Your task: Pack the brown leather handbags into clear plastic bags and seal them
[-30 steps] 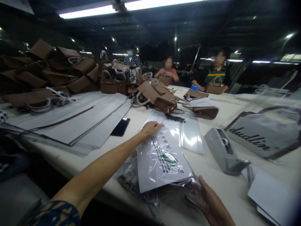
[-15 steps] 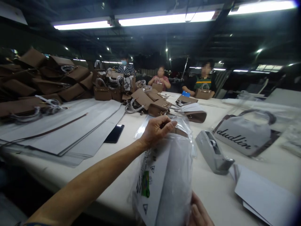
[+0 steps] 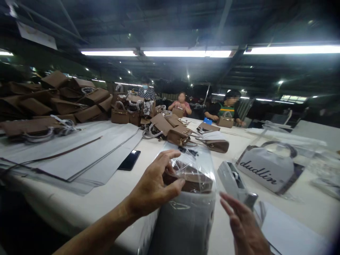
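Note:
A brown handbag (image 3: pixel 195 180), partly in a pale grey cover, sits inside a clear plastic bag (image 3: pixel 183 219) in front of me. My left hand (image 3: pixel 159 179) is at its far left end, thumb and fingers spread apart, the fingertips against or just over the shiny film. I cannot tell how firmly they touch. My right hand (image 3: pixel 243 223) is open to the right of the plastic bag, its fingers stretched out and apart from it. Just beyond that hand lies a grey tape dispenser (image 3: pixel 235 180).
Brown handbags are heaped at the far left (image 3: pixel 53 95), with more at mid-table. White sheets (image 3: pixel 71 152), a brown strap (image 3: pixel 66 148) and a phone (image 3: pixel 129 160) lie left. To the right are a bagged "dudlin" handbag (image 3: pixel 265 166) and white paper (image 3: pixel 292 226). Several people sit or stand opposite.
My left hand has loosened from a closed grip on the plastic and moved down and left. My right hand has come up from the bag's side and opened. The plastic bag now lies flatter.

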Tool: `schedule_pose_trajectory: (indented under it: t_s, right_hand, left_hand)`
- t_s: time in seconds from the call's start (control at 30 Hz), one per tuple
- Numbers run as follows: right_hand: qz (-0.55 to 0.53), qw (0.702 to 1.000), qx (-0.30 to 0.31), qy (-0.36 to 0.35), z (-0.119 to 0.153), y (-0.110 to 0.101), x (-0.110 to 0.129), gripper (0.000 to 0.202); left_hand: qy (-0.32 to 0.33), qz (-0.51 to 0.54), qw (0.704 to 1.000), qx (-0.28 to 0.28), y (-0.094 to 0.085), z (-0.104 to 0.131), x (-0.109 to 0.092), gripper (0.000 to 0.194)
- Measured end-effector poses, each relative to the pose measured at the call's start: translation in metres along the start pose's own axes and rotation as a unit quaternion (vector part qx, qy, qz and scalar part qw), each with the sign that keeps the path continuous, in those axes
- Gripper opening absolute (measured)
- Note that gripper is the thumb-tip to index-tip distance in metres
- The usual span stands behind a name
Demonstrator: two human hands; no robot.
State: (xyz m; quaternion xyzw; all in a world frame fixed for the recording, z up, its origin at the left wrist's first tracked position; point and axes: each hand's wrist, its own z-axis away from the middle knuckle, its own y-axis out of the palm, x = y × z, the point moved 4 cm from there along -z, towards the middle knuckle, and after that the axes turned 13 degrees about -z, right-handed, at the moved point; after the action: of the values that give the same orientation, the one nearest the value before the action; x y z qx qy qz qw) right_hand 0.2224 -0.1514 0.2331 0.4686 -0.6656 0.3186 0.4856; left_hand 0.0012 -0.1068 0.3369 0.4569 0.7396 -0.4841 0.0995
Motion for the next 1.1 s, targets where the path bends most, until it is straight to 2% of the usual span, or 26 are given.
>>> schedule_pose_trajectory:
  t_s: [0.03, 0.07, 0.13, 0.2, 0.23, 0.27, 0.3, 0.37, 0.43, 0.5, 0.57, 0.63, 0.67, 0.73, 0.8, 0.87, 0.93, 1.0, 1.1]
  right_hand:
    - [0.033, 0.998, 0.05, -0.023, -0.021, 0.01, 0.021, 0.051]
    - [0.04, 0.99, 0.128, -0.052, -0.04, 0.025, 0.042, 0.053]
    - [0.035, 0.96, 0.268, -0.077, -0.07, 0.056, 0.075, 0.048]
    - [0.038, 0.912, 0.403, -0.066, -0.083, 0.086, 0.094, 0.037]
    - [0.043, 0.896, 0.436, -0.075, -0.084, 0.096, 0.1, 0.032]
    - [0.049, 0.892, 0.437, -0.105, -0.084, 0.103, 0.104, 0.028]
    - [0.055, 0.899, 0.402, -0.161, -0.082, 0.106, 0.108, 0.024]
    - [0.067, 0.901, 0.281, -0.323, -0.073, 0.105, 0.116, 0.012]
    - [0.065, 0.869, 0.184, -0.455, -0.06, 0.102, 0.117, 0.003]
    - [0.045, 0.846, 0.141, -0.512, -0.055, 0.102, 0.113, 0.008]
    - [0.004, 0.861, 0.096, -0.499, -0.061, 0.1, 0.106, 0.012]
    - [-0.047, 0.896, 0.082, -0.434, -0.074, 0.097, 0.098, 0.013]
    - [-0.063, 0.916, 0.101, -0.383, -0.081, 0.097, 0.093, 0.016]
    - [-0.07, 0.942, 0.196, -0.264, -0.094, 0.102, 0.081, 0.033]
    - [-0.065, 0.941, 0.296, -0.153, -0.101, 0.109, 0.067, 0.043]
    - [-0.068, 0.935, 0.336, -0.092, -0.104, 0.115, 0.057, 0.033]
    - [-0.079, 0.938, 0.321, -0.102, -0.105, 0.119, 0.053, 0.024]
    - [-0.081, 0.943, 0.275, -0.171, -0.104, 0.121, 0.054, 0.02]
    - [-0.065, 0.933, 0.194, -0.295, -0.098, 0.12, 0.06, 0.008]
  left_hand:
    - [-0.012, 0.001, 1.0, -0.002, -0.003, 0.005, 0.0, 0.047]
    - [-0.016, 0.005, 1.0, -0.004, -0.005, 0.009, -0.001, 0.043]
    - [-0.009, 0.014, 1.0, -0.006, -0.007, 0.015, -0.002, 0.031]
    - [0.005, 0.012, 1.0, -0.012, -0.008, 0.02, -0.004, 0.017]
    - [0.009, 0.009, 1.0, -0.023, -0.008, 0.022, -0.004, 0.014]
    - [0.008, 0.004, 0.999, -0.037, -0.009, 0.023, -0.004, 0.012]
    - [0.003, -0.001, 0.998, -0.056, -0.01, 0.023, -0.003, 0.01]
    - [-0.009, -0.009, 0.995, -0.096, -0.013, 0.021, 0.0, 0.013]
    - [-0.022, -0.015, 0.992, -0.127, -0.014, 0.016, 0.003, 0.027]
    - [-0.027, -0.012, 0.991, -0.129, -0.012, 0.008, 0.006, 0.029]
    - [-0.019, 0.001, 0.992, -0.122, -0.008, 0.0, 0.009, 0.018]
    - [0.001, 0.017, 0.99, -0.14, -0.007, -0.005, 0.013, 0.014]
    - [0.014, 0.024, 0.987, -0.159, -0.007, -0.006, 0.015, 0.013]
    - [0.04, 0.029, 0.98, -0.192, -0.009, -0.008, 0.018, 0.012]
    - [0.047, 0.033, 0.979, -0.197, -0.011, -0.01, 0.021, 0.012]
    - [0.015, 0.037, 0.985, -0.166, -0.013, -0.014, 0.022, 0.014]
    - [-0.024, 0.027, 0.991, -0.128, -0.014, -0.019, 0.023, 0.018]
    - [-0.038, -0.006, 0.992, -0.123, -0.017, -0.023, 0.022, 0.017]
    - [-0.017, -0.055, 0.981, -0.184, -0.023, -0.025, 0.02, 0.005]
